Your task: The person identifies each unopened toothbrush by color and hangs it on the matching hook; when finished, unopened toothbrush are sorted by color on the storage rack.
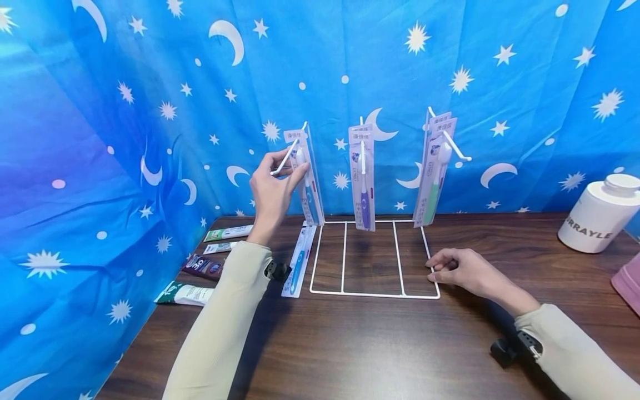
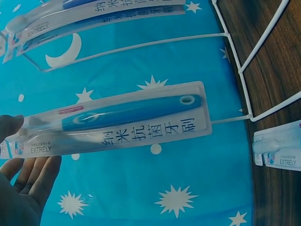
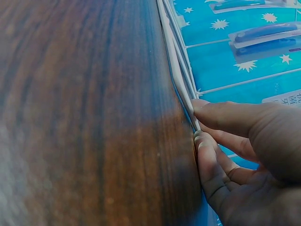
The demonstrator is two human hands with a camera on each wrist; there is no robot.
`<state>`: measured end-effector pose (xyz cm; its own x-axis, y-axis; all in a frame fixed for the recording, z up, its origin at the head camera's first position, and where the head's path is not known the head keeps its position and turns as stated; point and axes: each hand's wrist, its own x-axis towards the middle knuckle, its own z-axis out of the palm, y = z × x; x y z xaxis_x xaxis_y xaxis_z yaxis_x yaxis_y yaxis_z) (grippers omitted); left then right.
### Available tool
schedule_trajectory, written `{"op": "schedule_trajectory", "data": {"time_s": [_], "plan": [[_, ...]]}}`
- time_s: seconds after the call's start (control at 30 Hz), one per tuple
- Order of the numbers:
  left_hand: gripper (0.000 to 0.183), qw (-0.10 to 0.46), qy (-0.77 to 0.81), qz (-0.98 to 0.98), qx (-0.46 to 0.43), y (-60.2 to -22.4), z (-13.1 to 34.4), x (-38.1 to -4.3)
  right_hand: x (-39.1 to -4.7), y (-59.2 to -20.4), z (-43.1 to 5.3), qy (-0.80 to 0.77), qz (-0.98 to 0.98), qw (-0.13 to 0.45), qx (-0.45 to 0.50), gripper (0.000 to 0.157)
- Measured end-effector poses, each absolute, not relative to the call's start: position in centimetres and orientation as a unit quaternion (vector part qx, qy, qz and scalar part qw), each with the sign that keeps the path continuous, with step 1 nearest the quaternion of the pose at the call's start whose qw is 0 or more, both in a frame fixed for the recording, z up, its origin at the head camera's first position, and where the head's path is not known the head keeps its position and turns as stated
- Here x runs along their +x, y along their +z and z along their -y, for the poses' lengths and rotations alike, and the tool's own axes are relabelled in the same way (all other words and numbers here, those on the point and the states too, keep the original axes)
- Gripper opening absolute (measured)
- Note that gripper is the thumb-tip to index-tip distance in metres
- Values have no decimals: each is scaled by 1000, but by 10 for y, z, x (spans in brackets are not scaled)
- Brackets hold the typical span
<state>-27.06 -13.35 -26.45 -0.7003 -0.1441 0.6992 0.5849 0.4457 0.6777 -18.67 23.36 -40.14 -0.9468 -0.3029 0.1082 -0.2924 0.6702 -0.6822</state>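
Observation:
A white wire display rack (image 1: 375,295) stands on the table with packaged toothbrushes on its hooks. At the left hook, my left hand (image 1: 274,186) holds a blue toothbrush pack (image 2: 141,110) near its top, thumb on one side and fingers on the other. The hook's white prong (image 1: 285,158) shows in front of this pack. My right hand (image 1: 465,272) pinches the right side wire of the rack's base between thumb and fingers. A purple toothbrush pack (image 1: 364,189) hangs at the middle hook, with another behind it. Green toothbrush packs (image 1: 434,178) hang at the right hook.
Another blue toothbrush pack (image 1: 300,264) lies on the table (image 1: 350,350) left of the rack. Several toothpaste tubes (image 1: 192,294) lie farther left. A white bottle (image 1: 597,216) and a pink object (image 1: 629,283) stand at the right. Behind hangs a blue starry cloth (image 1: 320,50).

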Motion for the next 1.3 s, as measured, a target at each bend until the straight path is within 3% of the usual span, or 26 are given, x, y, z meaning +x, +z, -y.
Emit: {"op": "schedule_trajectory", "data": {"time_s": [0.47,0.73,0.93,1.3], "plan": [[51,357,-515,763,-156,-269,136,-269,-187,-401,-234,-371,-914,14,-163,25],[49,337,-511,775,-155,-293,154,-271,-186,-400,-234,-373,-913,14,-164,25],[47,286,-515,803,-86,-320,172,-276,-187,-401,-234,-372,-913,15,-164,25],[41,135,-595,792,10,-362,182,-294,-189,-403,-236,-369,-914,18,-167,23]]}}
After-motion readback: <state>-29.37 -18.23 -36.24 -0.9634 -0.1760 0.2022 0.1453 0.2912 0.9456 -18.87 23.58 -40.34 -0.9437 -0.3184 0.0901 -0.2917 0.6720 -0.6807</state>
